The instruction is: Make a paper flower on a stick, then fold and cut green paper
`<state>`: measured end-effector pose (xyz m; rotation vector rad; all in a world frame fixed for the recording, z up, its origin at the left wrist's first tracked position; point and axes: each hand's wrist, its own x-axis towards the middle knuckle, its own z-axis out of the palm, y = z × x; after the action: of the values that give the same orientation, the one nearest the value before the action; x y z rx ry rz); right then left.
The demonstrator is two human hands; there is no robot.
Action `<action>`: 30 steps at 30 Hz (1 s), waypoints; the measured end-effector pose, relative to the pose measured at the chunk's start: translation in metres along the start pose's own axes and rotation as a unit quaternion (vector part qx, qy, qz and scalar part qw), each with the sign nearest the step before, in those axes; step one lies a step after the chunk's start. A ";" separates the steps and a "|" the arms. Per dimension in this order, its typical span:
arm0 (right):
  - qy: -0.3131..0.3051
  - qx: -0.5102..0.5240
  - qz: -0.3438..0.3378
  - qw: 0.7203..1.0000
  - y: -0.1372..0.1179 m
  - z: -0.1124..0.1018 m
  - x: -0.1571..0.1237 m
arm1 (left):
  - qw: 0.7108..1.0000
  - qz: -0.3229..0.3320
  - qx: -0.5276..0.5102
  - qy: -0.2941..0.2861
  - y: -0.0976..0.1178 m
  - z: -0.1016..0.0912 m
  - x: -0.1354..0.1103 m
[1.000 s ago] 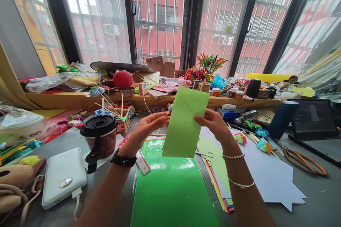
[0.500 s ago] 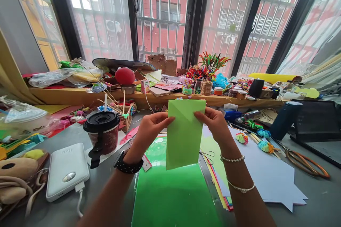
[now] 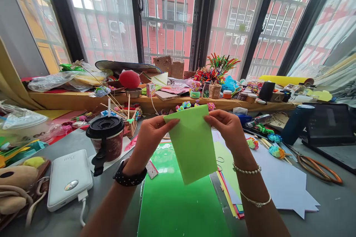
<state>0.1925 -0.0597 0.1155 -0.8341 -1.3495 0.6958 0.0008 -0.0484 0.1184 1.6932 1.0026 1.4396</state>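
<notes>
A sheet of light green paper [image 3: 193,146] hangs tilted in the air between my hands, its lower end pointing down and slightly right. My left hand [image 3: 155,133] pinches its upper left corner between thumb and fingers. At the upper right edge, my right hand [image 3: 224,126] grips it in the same way. Below the paper lies a shiny green folder or mat [image 3: 180,207] on the grey table. Whether the paper is folded double I cannot make out.
To the left stand a lidded cup [image 3: 107,140] and a white power bank [image 3: 71,179] with a cable. Right of the mat lie white paper sheets [image 3: 280,177], coloured sheets, crumpled paper flowers and orange-handled scissors [image 3: 319,168]. A dark blue bottle [image 3: 297,124] stands by a laptop [image 3: 330,129].
The green paper has turned from nearly upright to a slant, its upper left corner lower and its bottom swung right. My left hand has shifted a little left with it.
</notes>
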 end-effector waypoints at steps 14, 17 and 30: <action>-0.033 -0.202 -0.083 0.975 -0.016 -0.001 -0.008 | 0.993 0.015 0.091 -0.073 0.006 -0.006 0.002; -0.042 -0.196 -0.078 0.977 -0.018 0.001 -0.009 | 0.988 0.046 0.137 -0.062 0.005 -0.006 0.002; -0.136 -0.294 -0.140 0.936 -0.020 0.001 -0.011 | 0.977 0.121 0.140 -0.105 0.008 -0.004 -0.002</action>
<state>0.1898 -0.0794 0.1265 -1.0074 -1.9320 0.1745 -0.0021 -0.0538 0.1256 2.1863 0.9403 1.2747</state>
